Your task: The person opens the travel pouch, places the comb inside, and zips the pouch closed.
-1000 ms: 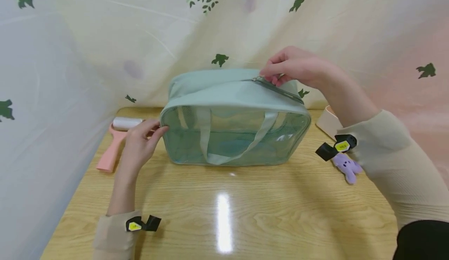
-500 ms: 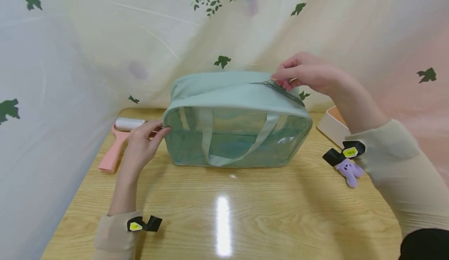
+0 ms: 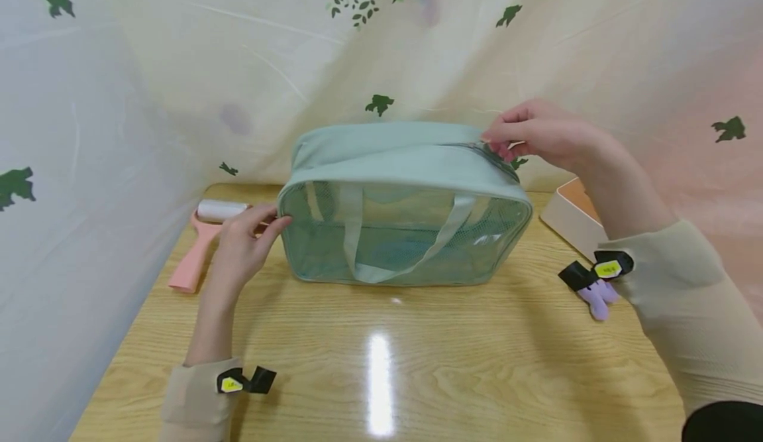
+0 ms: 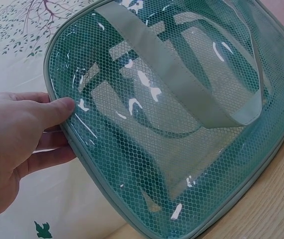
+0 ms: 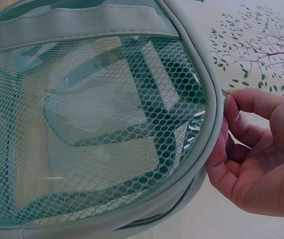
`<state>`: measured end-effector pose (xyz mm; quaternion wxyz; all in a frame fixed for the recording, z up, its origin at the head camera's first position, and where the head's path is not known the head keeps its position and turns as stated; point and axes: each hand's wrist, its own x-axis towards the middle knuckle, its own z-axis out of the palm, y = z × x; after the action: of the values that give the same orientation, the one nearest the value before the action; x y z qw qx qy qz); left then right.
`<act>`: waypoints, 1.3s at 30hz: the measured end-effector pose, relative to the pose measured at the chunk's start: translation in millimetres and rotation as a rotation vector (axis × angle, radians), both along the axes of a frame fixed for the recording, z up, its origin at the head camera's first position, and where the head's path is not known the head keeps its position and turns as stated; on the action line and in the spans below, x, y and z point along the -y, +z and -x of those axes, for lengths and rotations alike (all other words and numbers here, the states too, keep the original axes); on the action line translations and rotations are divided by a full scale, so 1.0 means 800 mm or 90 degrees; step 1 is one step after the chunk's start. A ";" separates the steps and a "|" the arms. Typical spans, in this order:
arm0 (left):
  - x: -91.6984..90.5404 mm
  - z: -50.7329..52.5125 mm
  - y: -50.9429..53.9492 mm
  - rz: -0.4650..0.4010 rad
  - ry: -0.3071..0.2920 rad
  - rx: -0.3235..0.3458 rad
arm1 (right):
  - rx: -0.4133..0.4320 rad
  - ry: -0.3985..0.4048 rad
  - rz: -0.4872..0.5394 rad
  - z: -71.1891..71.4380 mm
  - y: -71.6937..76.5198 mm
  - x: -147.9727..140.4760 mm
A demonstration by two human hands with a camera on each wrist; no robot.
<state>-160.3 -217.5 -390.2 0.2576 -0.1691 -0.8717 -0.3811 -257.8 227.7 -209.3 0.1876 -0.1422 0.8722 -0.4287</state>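
Observation:
A mint-green toiletry bag (image 3: 387, 164) with a clear, mesh-patterned front and a strap handle stands upright on the table. My left hand (image 3: 241, 243) pinches its left edge, thumb on the front panel and fingers behind, as the left wrist view shows up close. At the top right, my right hand (image 3: 539, 134) pinches the zipper pull (image 5: 225, 93), which the fingertips mostly hide. Left of the slider the zipper (image 3: 456, 144) is joined; a short gap runs from it down the right corner. No contents can be made out through the front.
Left of the bag lies a lint roller (image 3: 197, 246) with a pink handle. To the right are a cream box (image 3: 566, 223) with an orange inside and a purple plush toy (image 3: 596, 301), partly covered by the right wrist's camera. A patterned cloth (image 3: 298, 64) hangs behind the wooden table (image 3: 477, 362).
My right hand has drawn the zipper pull rightward along the bag's top, and the gap beyond it has shortened. The left hand keeps its grip on the left edge.

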 end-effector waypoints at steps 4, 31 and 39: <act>-0.001 0.000 0.000 0.000 0.001 0.003 | -0.007 -0.004 0.011 0.000 -0.004 -0.010; -0.005 -0.001 0.002 0.012 0.011 0.016 | 0.037 -0.037 0.238 0.001 -0.050 -0.051; -0.005 0.000 0.002 0.009 0.010 0.015 | 0.061 -0.014 0.320 0.000 -0.066 -0.067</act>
<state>-160.3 -213.5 -388.6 0.2494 -0.1596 -0.8784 -0.3751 -257.5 281.3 -261.7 0.1825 -0.1545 0.7297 -0.6405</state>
